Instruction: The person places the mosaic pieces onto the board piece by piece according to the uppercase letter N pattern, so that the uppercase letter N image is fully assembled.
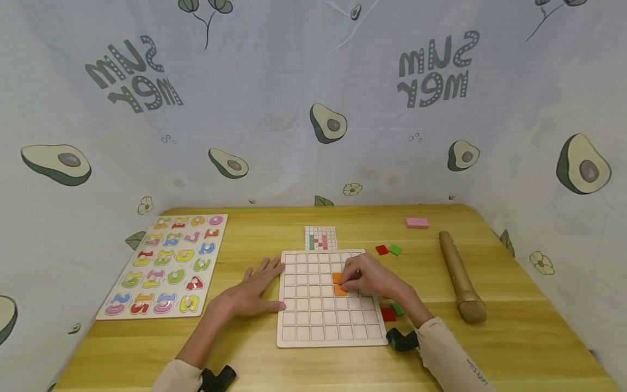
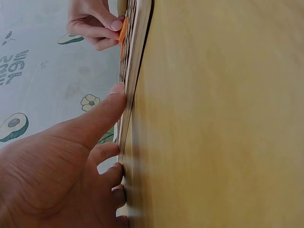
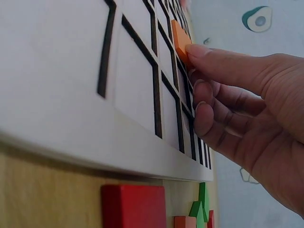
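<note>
A pale board with a square grid lies on the wooden table in the head view. Two orange square tiles sit on its upper right part, one behind the other. My right hand is over them, thumb and fingers pinching an orange tile against the grid in the right wrist view. Its other fingers curl close above the board. My left hand lies spread at the board's left side, the thumb and fingertips touching its edge. Behind the board is a small card with a coloured grid pattern.
Red and green tiles lie by the board's right edge, with another red and green pair farther back. A number puzzle board is at left. A pink block and gold microphone are at right.
</note>
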Demonstrator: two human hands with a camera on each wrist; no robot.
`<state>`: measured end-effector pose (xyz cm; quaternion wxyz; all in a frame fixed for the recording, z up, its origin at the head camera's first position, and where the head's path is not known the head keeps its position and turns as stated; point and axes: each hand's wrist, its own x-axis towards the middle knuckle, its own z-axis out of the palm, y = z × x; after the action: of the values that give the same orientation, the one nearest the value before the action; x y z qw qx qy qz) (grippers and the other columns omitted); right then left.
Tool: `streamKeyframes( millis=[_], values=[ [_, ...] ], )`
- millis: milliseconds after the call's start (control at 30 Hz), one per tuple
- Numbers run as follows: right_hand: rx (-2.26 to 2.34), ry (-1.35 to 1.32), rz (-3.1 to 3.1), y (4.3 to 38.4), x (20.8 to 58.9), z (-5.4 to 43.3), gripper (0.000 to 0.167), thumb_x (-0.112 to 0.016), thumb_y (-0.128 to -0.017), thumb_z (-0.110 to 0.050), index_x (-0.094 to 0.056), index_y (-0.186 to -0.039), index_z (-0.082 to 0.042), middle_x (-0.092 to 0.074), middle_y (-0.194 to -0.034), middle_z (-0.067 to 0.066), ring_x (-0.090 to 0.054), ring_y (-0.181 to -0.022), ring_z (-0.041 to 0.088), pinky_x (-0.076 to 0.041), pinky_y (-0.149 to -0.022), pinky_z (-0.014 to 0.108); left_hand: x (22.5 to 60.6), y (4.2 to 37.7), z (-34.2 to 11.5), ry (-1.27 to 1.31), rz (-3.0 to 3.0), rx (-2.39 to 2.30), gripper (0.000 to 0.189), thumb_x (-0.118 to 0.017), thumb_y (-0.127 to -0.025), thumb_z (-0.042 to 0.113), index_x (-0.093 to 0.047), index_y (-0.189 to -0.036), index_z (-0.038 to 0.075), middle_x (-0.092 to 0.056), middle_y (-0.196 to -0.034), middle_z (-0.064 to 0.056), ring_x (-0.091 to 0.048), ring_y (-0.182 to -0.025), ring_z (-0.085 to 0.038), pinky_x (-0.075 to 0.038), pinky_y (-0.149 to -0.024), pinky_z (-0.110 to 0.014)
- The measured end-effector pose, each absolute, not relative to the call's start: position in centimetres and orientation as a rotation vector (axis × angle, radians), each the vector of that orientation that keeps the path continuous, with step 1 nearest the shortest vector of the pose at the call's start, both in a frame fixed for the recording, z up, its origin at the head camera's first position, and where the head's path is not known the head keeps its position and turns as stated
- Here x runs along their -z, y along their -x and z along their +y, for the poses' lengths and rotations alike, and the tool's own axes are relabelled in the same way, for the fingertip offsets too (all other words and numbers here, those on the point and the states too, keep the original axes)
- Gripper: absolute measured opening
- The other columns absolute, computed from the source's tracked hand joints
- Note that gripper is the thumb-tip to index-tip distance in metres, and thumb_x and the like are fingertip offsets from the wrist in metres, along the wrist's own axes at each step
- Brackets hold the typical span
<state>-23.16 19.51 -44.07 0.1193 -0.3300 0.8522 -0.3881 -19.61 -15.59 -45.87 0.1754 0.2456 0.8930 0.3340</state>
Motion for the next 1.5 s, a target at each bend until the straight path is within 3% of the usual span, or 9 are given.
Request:
streamKeyframes(
  millis=[267,500,633,933,1167,1500],
  values=[
    [1.132,0.987,2.494,23.2,44.3,19.4,0.008,-0.086,-0.090,-0.002,-0.088,-0.095,-0.007,-0.077,-0.088,-0.001,-0.065,-0.080,0.009,-0.056,-0.069,0.022,45.0,19.5,-15.3,-0.656,2.545,-0.871,0.096,-0.079,-0.100,0.039,-0.025,-0.172,0.007,-0.008,-0.181,-0.013,0.001,-0.167,-0.037,0.004,-0.132,-0.064],
    [1.108,1.005,2.517,23.1,44.3,19.4,0.006,-0.084,-0.093,-0.006,-0.088,-0.096,-0.009,-0.077,-0.089,-0.004,-0.063,-0.079,0.007,-0.055,-0.070,0.021,45.8,19.6,-15.7,-0.695,2.527,-0.951,0.098,-0.079,-0.099,0.046,-0.026,-0.171,0.007,-0.008,-0.181,-0.015,0.002,-0.167,-0.039,0.007,-0.131,-0.067],
    [1.101,1.036,2.524,22.9,44.1,20.1,0.010,-0.081,-0.098,-0.013,-0.087,-0.104,-0.008,-0.077,-0.093,-0.006,-0.061,-0.080,0.007,-0.056,-0.073,0.023,46.4,19.4,-16.3,-0.710,2.530,-0.993,0.100,-0.077,-0.097,0.053,-0.027,-0.171,0.006,-0.009,-0.181,-0.018,0.002,-0.167,-0.041,0.007,-0.129,-0.069],
    [1.085,0.962,2.623,22.5,43.7,24.9,0.019,-0.080,-0.099,-0.014,-0.083,-0.113,-0.002,-0.079,-0.107,0.005,-0.064,-0.084,0.007,-0.060,-0.076,0.025,46.0,19.4,-15.8,-0.690,2.525,-0.975,0.099,-0.078,-0.098,0.049,-0.026,-0.172,0.008,-0.007,-0.181,-0.015,0.003,-0.167,-0.040,0.006,-0.131,-0.067],
    [1.119,0.954,2.554,22.5,43.6,27.9,0.015,-0.085,-0.094,-0.010,-0.081,-0.106,-0.003,-0.075,-0.094,0.003,-0.065,-0.080,0.010,-0.060,-0.072,0.027,46.4,19.6,-15.6,-0.701,2.527,-0.973,0.101,-0.077,-0.097,0.054,-0.026,-0.172,0.010,-0.008,-0.182,-0.013,0.003,-0.167,-0.038,0.006,-0.131,-0.066],
    [1.121,0.932,2.444,23.1,43.3,29.9,0.017,-0.089,-0.090,-0.009,-0.079,-0.102,-0.001,-0.072,-0.086,0.002,-0.061,-0.075,0.011,-0.055,-0.066,0.024,45.4,19.4,-15.6,-0.706,2.518,-0.966,0.099,-0.078,-0.098,0.049,-0.026,-0.172,0.009,-0.007,-0.181,-0.014,0.002,-0.167,-0.038,0.006,-0.131,-0.066]
  ],
)
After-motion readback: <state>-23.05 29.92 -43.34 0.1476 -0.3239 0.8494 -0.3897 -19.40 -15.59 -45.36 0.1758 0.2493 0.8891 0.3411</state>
